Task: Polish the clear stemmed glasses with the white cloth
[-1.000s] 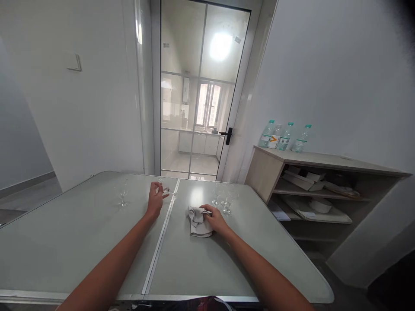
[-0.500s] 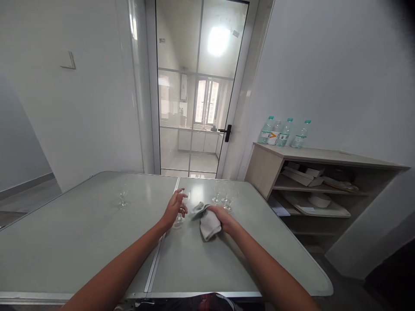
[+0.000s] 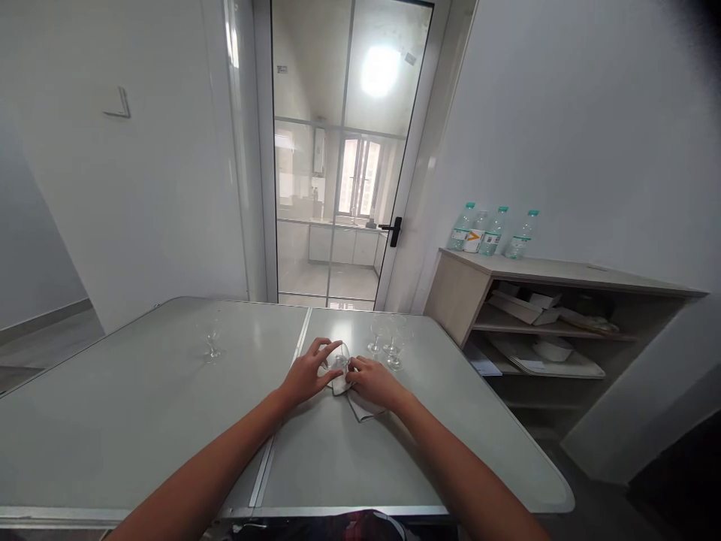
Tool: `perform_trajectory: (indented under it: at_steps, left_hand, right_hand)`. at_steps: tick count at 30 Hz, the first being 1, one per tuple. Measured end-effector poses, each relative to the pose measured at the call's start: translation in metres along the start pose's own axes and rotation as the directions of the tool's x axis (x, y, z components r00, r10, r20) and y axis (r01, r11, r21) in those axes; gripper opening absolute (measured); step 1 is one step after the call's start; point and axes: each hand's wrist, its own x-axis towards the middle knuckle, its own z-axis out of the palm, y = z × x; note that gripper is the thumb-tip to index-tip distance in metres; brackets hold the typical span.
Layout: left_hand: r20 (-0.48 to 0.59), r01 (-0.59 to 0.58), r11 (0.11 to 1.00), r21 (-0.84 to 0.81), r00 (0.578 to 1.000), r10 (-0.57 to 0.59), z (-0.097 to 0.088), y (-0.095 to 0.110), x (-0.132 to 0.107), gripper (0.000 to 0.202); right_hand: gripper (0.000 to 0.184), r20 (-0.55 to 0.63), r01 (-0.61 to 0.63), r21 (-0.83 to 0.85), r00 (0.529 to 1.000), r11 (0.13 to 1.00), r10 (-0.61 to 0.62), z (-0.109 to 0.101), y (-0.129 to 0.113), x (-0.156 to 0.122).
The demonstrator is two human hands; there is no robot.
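Between my two hands, over the middle of the table, is a clear stemmed glass point(image 3: 340, 358). My left hand point(image 3: 301, 377) grips its bowl from the left, with thumb and fingers curved round it. On the other side, my right hand point(image 3: 376, 383) is closed on a pale grey cloth point(image 3: 363, 408). Part of the cloth presses against the lower part of the glass, and a loose corner hangs toward me. The stem and foot are mostly hidden by fingers and cloth.
A few stemmed glasses point(image 3: 395, 359) stand behind my right hand, and a lone stemmed glass point(image 3: 212, 346) stands far left. The table point(image 3: 169, 436) has a metal seam. To the right, a shelf unit point(image 3: 459, 297) carries plastic bottles point(image 3: 492, 234). A glazed door point(image 3: 304, 255) is behind.
My left hand has moved right with the glass, which is now tilted. My right hand has brought the cloth left against it, so both hands now meet at the glass.
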Motion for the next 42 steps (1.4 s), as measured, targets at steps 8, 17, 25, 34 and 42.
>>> perform_trajectory:
  at_steps: [8,17,25,34,42]
  left_hand:
    - [-0.032,-0.052,0.991,0.126,0.998,0.056,-0.002,0.002,0.001,0.055]
    - [0.023,-0.023,0.992,0.123,1.0,0.02,-0.001,0.005,0.001,0.066]
    - [-0.074,-0.005,0.996,0.092,0.997,0.012,0.012,-0.016,0.002,0.037]
    - [0.086,-0.334,0.908,0.253,0.943,0.323,-0.002,-0.005,-0.003,0.048]
    - [0.063,-0.074,0.969,0.235,0.996,0.061,0.007,-0.001,0.001,0.057]
  right_hand:
    - [0.035,-0.367,-0.259,0.618,0.74,0.742,0.564,0.018,0.009,0.005]
    - [0.037,-0.319,-0.077,0.811,0.774,0.58,0.548,0.016,-0.012,0.007]
    - [0.033,-0.307,0.048,0.463,0.946,0.885,0.109,0.0,-0.018,0.0]
    - [0.06,-0.078,0.078,0.461,0.996,0.884,-0.047,-0.004,-0.019,-0.008]
    - [0.044,-0.247,-0.039,0.802,0.886,0.596,0.392,0.013,-0.019,0.006]
